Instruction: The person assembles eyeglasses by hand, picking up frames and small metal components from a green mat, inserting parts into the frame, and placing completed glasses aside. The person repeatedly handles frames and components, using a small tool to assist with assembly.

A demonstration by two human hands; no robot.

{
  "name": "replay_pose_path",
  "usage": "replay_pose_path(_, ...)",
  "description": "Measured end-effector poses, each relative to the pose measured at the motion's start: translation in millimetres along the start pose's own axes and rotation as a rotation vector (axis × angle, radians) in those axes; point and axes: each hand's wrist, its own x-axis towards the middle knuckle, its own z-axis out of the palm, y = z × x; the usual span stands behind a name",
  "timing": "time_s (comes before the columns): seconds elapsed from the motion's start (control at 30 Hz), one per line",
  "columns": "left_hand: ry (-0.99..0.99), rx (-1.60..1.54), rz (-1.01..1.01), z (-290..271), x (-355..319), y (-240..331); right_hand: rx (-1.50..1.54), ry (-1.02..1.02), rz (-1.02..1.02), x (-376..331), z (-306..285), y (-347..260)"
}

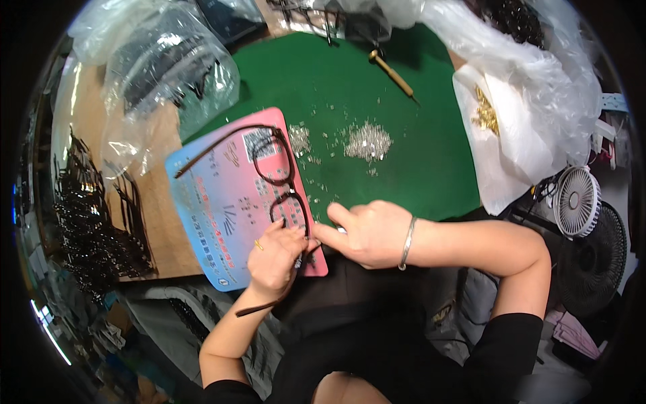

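Note:
A pair of dark brown eyeglasses (291,188) lies over a pink and blue printed card (202,202), one temple stretched out to the left. My left hand (274,264) grips the near end of the frame, and the other temple passes below that hand toward my forearm. Close beside it, my right hand (373,234) is closed, its index finger reaching to the near hinge. A small pale bit shows at its fingers, too small to name. Beyond my hands sits a heap of tiny silvery screws or similar metal parts (367,141), with a smaller heap (299,139) by the card.
A brass-coloured screwdriver (391,73) lies on the green mat (431,175). White plastic at the right holds small gold-coloured parts (486,113). Many dark spectacle frames (94,222) are piled at the left. Clear plastic bags (168,74) stand at the far left; fans (577,202) are at the right.

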Motion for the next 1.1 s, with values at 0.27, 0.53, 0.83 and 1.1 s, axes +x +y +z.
replay_pose_path(0.27, -0.071, 0.339, -0.089, -42.0, 27.0, 24.7, 0.101, 0.071, 0.102, -9.1, -15.4, 7.9)
replay_pose_path(0.53, -0.345, 0.717, -0.402, -90.8, 20.4, -16.8, 0.183, 0.084, 0.124, -12.9, -12.4, 15.3)
replay_pose_path(0.83, -0.123, 0.846, -0.163, -76.3, 148.3, -181.1, 0.180, 0.135, 0.125, -18.7, -11.2, 15.4)
replay_pose_path(1.1, -0.080, 0.320, -0.016, -66.7, 145.6, -138.8, 0.418, 0.058, 0.211, -27.8, -22.6, 27.2)
